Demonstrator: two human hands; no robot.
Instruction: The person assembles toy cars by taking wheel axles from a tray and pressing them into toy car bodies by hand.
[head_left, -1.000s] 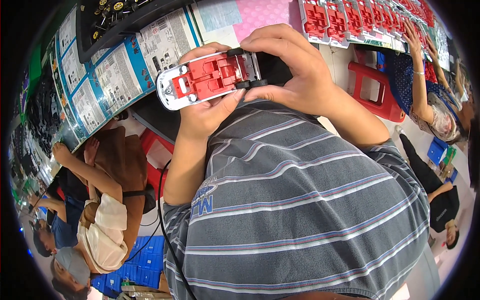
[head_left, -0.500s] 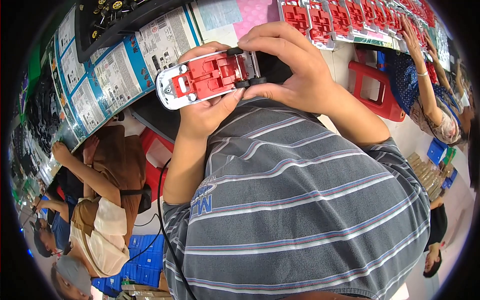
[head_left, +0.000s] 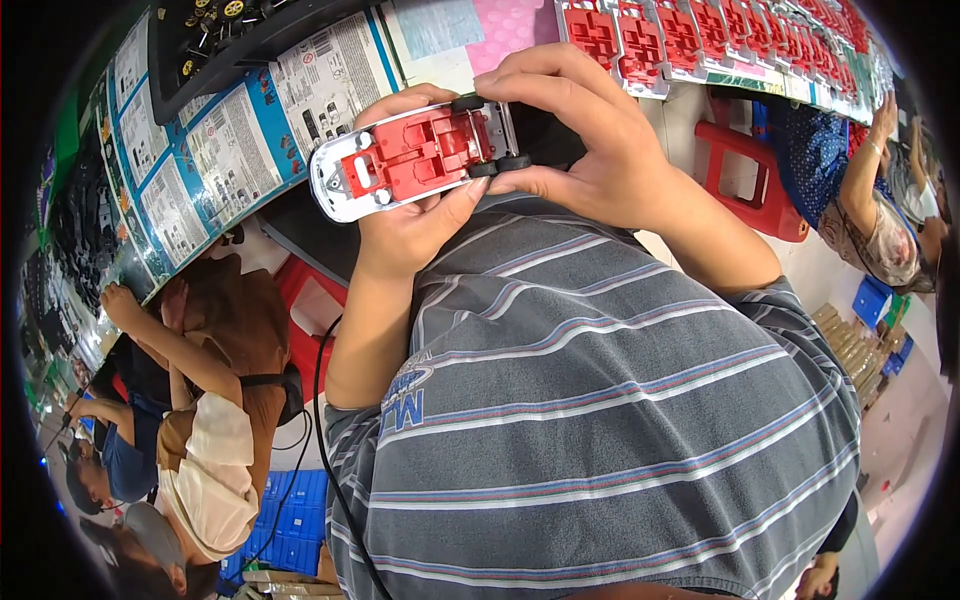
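A toy car (head_left: 415, 157) is held underside up in front of my chest, just past the table's near edge. Its body rim is white and its chassis red. My left hand (head_left: 405, 225) grips it along the body, thumb below and fingers behind the far side. At the car's right end sits a pair of black wheels (head_left: 513, 163) on a metal axle. My right hand (head_left: 600, 140) closes round that end, with the index finger at the upper wheel and the thumb at the lower one. No wheels show at the left end.
A black tray (head_left: 270, 45) of wheels with yellow hubs stands at the upper left on printed sheets (head_left: 225, 140). Rows of red-and-white car bodies (head_left: 640, 45) line the table at the upper right. A red stool (head_left: 750, 180) and co-workers are on both sides.
My hands and the toy car stay almost still. At the right, a co-worker's arm has drawn back from the rows of car bodies.
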